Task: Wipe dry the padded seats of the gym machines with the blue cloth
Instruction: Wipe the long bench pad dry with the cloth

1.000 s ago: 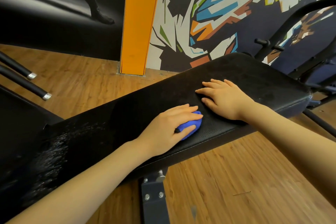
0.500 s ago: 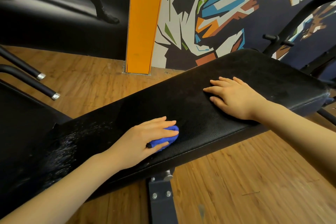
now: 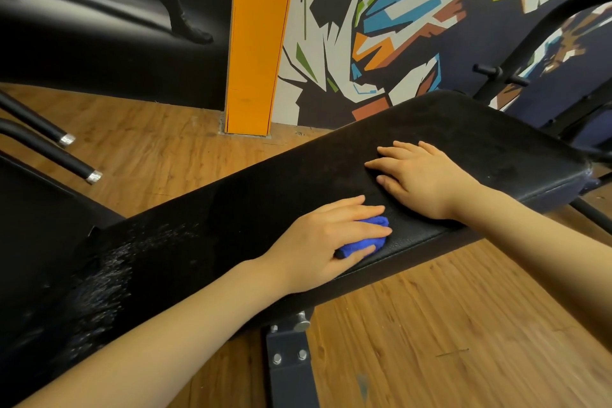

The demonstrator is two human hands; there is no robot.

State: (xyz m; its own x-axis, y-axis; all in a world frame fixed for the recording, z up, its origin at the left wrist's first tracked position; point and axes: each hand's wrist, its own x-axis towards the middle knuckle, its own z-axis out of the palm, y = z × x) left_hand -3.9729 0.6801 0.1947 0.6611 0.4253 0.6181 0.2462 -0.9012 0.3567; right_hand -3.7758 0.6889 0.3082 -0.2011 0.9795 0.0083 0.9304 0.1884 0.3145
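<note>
A long black padded bench seat (image 3: 258,205) runs slantwise across the head view. My left hand (image 3: 321,238) grips a bunched blue cloth (image 3: 371,233) and presses it on the pad near its front edge, fingers laid over the cloth and thumb under it. My right hand (image 3: 424,179) lies flat on the pad just right of the cloth, fingers straight, holding nothing. Water droplets (image 3: 106,275) glisten on the left end of the pad.
A bolted metal support post (image 3: 288,364) stands under the bench on the wooden floor (image 3: 447,325). Two black bars with chrome ends (image 3: 79,169) jut in at the left. An orange pillar (image 3: 258,43) and a painted wall stand behind, with a black machine frame (image 3: 530,43) at the right.
My left hand slid the cloth left along the pad, then back right toward my right hand. The right hand stayed flat in place.
</note>
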